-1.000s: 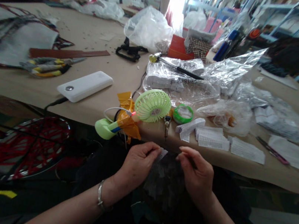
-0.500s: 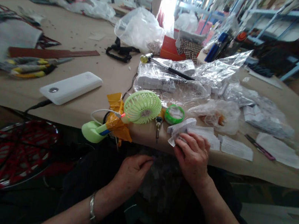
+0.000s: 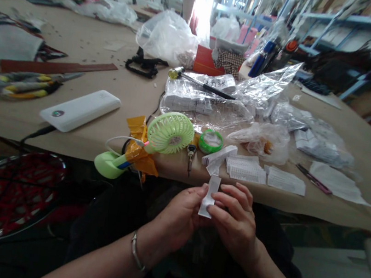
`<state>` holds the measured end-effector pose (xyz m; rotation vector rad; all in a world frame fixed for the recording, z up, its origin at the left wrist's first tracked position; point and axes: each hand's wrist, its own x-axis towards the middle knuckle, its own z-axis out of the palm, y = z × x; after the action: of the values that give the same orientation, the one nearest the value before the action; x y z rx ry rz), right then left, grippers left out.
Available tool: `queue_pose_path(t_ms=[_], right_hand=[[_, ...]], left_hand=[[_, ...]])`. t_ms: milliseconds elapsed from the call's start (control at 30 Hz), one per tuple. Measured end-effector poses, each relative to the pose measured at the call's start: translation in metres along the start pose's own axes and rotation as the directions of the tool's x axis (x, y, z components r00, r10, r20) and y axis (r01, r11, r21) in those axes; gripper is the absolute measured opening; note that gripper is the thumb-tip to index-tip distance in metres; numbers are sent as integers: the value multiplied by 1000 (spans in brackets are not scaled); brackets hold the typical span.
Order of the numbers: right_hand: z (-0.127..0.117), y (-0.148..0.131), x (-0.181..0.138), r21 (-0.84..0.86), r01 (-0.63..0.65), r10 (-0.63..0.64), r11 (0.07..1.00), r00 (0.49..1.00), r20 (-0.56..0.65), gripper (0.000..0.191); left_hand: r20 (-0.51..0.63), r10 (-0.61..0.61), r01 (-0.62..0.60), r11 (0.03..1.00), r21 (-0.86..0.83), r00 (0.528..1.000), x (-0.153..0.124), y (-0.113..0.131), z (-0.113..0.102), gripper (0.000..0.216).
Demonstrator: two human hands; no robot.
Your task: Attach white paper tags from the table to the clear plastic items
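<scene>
A narrow white paper strip [image 3: 211,194] is held upright between my two hands, just off the table's front edge. My left hand [image 3: 185,213] pinches its left side between thumb and fingers. On its right side, the fingertips of my right hand [image 3: 235,216] press against the strip. Just beyond, a folded stack of white labels [image 3: 220,156] lies on the table, beside more printed label sheets [image 3: 247,168]. A soldering iron [image 3: 190,153] points its tip toward me, next to a round green tin [image 3: 210,141].
A green fan [image 3: 170,132] is fixed to the edge with orange tape [image 3: 135,148]. A white power bank [image 3: 80,109] lies left, with pliers [image 3: 33,84] behind it. Clear plastic bags [image 3: 211,108], a hammer [image 3: 201,83] and tweezers [image 3: 314,178] lie on the brown table [image 3: 90,73].
My right hand has come back from the label stack toward me, bringing a paper strip. My left hand has moved right and up to meet it and now grips the strip too.
</scene>
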<state>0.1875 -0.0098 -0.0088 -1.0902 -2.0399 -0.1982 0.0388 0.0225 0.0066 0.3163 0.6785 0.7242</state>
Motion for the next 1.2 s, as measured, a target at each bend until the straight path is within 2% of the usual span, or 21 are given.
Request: queue_pose_path(t_ms=[233,367,433,533,600,667,867,1067,1200], right_hand=[[-2,-8,-13,26,-27,26,999,998,54,10],[-8,1,-13,54,-10,7,999,998,61,11],[-12,13,-11,-25,-47,48,999,998,51,26],[-18,33,-7,-291,-159,185,943,981,64,42],[-20,43,-5,-437,-188,258,879,960,106,42],[-21,48,-5,-492,-179,281,852,950,140,36],[-20,52,-10,-437,-165,197,884,980,28,17],[-23,63,-11,-345,-164,152,924,986,-62,14],[-24,55,-8,-234,-145,117,961,985,-129,15]], left_hand=[[-24,24,-22,997,74,999,6,-8,6,13],[-36,47,-43,994,105,998,4,-9,7,10],[-61,32,-23,988,150,998,3,-10,5,11],[-114,12,15,972,236,993,4,-13,0,13],[-131,2,33,963,267,991,6,-15,-3,14],[-142,-12,52,958,283,990,7,-17,-5,15],[-190,-41,99,948,303,981,4,-14,-2,14],[-175,-66,116,948,295,982,2,-12,4,13],[-166,-85,129,953,273,982,2,-12,6,13]])
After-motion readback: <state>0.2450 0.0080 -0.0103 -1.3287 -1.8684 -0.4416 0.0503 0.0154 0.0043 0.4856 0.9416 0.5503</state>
